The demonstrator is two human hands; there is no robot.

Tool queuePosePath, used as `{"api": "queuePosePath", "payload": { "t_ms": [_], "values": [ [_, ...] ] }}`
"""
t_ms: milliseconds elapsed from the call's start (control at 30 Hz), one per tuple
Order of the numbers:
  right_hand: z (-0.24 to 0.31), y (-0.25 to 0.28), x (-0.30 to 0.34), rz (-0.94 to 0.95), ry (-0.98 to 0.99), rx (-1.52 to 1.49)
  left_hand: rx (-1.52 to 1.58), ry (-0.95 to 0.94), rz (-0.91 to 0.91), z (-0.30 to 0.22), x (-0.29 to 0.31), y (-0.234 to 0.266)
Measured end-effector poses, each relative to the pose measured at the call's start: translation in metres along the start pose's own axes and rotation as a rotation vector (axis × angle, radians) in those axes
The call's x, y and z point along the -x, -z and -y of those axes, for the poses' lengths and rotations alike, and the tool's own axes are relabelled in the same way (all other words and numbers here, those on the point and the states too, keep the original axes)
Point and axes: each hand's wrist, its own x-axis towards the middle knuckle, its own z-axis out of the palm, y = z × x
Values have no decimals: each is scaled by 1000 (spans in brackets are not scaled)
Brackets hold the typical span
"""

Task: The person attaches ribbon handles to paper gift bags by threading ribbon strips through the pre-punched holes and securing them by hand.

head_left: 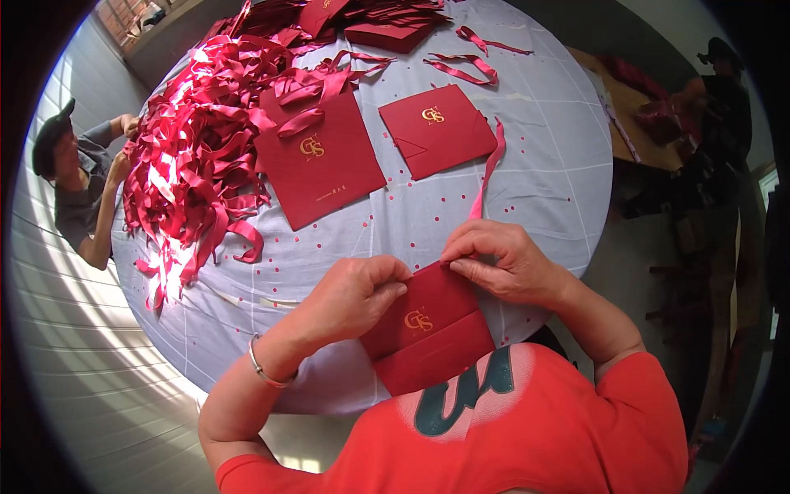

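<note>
A flat red paper bag (432, 346) with a gold emblem and a crosswise fold lies at the near table edge, against my orange-red shirt. The fingers of my left hand (362, 292) are closed in a pinch at its upper left edge. My right hand (504, 262) pinches the upper right edge with thumb and forefinger. From behind the right fingers a pinkish-red ribbon (488, 177) runs away toward a second flat bag (440, 132); whether it passes through the held bag is hidden. A larger red bag (321, 160) lies left of that one.
A big heap of red ribbons (197, 140) covers the round table's left side. Stacked red bags (387, 33) sit at the far edge, near loose ribbons (465, 70). Small red dots speckle the pale tablecloth (543, 198). One person (78, 181) is at left, another (724, 107) at right.
</note>
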Motion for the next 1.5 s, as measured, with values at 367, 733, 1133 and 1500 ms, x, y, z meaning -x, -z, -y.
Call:
{"api": "queuePosePath", "payload": {
  "t_ms": [367,733,1133,1500],
  "values": [
    [7,-3,-1,-93,89,161,468,175,193,13,-15,-10],
    [27,-8,0,-164,359,566,551,281,128,11,-10,-12],
    [18,-25,4,-130,224,488,484,216,47,14,-8,-20],
    [30,-31,-3,3,145,645,428,36,-78,17,-6,-28]
  ]
}}
